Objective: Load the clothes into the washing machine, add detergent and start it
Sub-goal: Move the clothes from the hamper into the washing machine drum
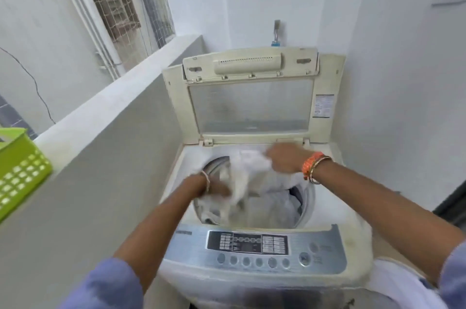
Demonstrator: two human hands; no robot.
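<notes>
A top-loading washing machine (252, 208) fills the middle and bottom of the frame. Its lid (252, 104) stands up at the back, tilted a little away, with a see-through window in it. The round tub is open below the lid.

Both arms reach in from the bottom corners of the frame toward the tub. The left arm comes up from the lower left, and the left hand (214, 189) is down at the left edge of the tub, its fingers pushed into the white cloth (252, 175). The fingers are blurred and partly hidden, so I cannot tell how tightly they hold it. The right arm comes from the lower right, stretched long and straight. The right hand (285, 158) is higher, near the back of the tub, with its fingers curled around a bunch of the white cloth. An orange band and thin bangles (315, 167) sit on that wrist.

The white cloth hangs between the two hands and drops into the tub, on top of other pale clothes already inside.

A control panel (252, 248) with buttons runs across the front of the machine. A green basket (20, 170) sits on a wall ledge at the left edge of the frame.
</notes>
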